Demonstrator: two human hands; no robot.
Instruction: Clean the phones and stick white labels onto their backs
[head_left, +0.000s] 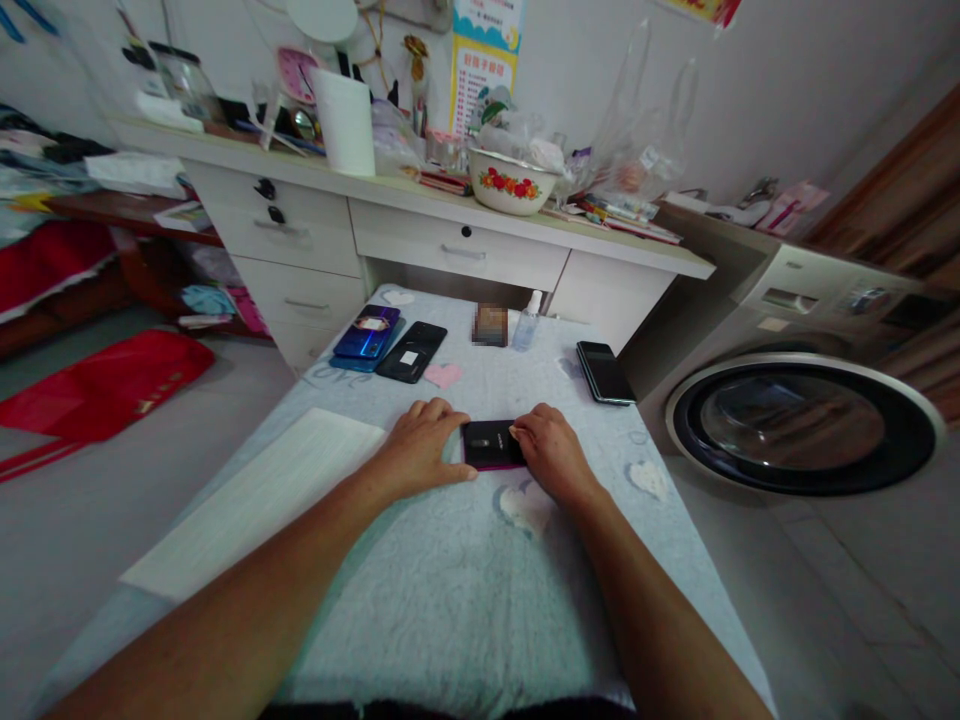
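A dark smartphone (491, 443) with a reddish lower edge lies back side up on the cloth-covered table, a camera strip and lettering on its back. My left hand (427, 445) steadies its left end, thumb at the lower corner and fingers at the upper one. Over the right end, my right hand (551, 450) is closed, its fingertips pressed on the phone's back. A small pale spot shows at those fingertips; whether it is a held thing or a nail I cannot make out.
Farther back lie blue phones (367, 335), a black phone (412, 352), a blurred-out brown item (490, 325) and a clear spray bottle (528, 322). Stacked phones (604, 373) sit at right. A folded pale cloth (262, 500) is at left. A washing machine (750, 300) stands beside the table.
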